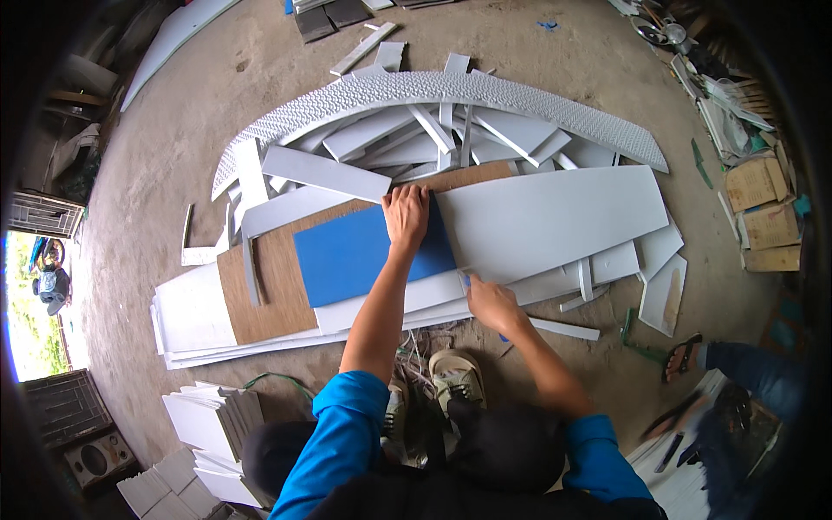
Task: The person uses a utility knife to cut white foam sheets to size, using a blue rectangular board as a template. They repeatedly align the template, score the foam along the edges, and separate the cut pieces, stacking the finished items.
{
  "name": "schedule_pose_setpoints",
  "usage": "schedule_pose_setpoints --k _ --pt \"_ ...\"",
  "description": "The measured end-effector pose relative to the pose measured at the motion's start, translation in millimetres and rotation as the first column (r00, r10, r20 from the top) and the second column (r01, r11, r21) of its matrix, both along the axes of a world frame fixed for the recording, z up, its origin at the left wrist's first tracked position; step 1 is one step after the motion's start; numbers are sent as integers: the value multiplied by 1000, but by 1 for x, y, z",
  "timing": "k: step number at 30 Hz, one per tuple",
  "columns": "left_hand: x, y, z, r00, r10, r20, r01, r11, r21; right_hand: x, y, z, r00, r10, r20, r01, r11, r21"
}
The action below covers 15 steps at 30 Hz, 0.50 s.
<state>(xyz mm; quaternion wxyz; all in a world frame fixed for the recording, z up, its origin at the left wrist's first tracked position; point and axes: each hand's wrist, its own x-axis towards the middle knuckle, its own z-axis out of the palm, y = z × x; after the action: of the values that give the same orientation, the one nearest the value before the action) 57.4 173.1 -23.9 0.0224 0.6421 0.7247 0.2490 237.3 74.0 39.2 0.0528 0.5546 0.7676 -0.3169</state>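
Note:
My left hand (406, 215) presses down on the far right part of a blue rectangular sheet (347, 251), its fingers bent toward the far edge. Beneath the blue sheet lies a long white foam board (563, 212) and a brown board (260, 286), both on a stack of white sheets. Close by the blue sheet's near right corner, my right hand (492, 305) is closed round a small cutter knife (466, 278). Only its tip and a bit of blue show; the handle is hidden in the fist.
White offcut strips (373, 134) pile up behind the boards, under a curved textured white strip (407, 87). Stacked white pieces (212, 420) stand at lower left. Another person's sandalled foot (682, 357) and blurred hand are at lower right. Cardboard (756, 184) lies at far right.

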Motion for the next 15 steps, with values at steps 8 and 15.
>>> schedule_pose_setpoints --k 8,15 --pt "2 0 0 1000 -14 19 13 999 33 -52 87 -13 992 -92 -88 114 949 294" --pt "-1 -1 1 1000 4 26 -5 1000 23 -67 95 -29 990 -90 -112 118 952 282"
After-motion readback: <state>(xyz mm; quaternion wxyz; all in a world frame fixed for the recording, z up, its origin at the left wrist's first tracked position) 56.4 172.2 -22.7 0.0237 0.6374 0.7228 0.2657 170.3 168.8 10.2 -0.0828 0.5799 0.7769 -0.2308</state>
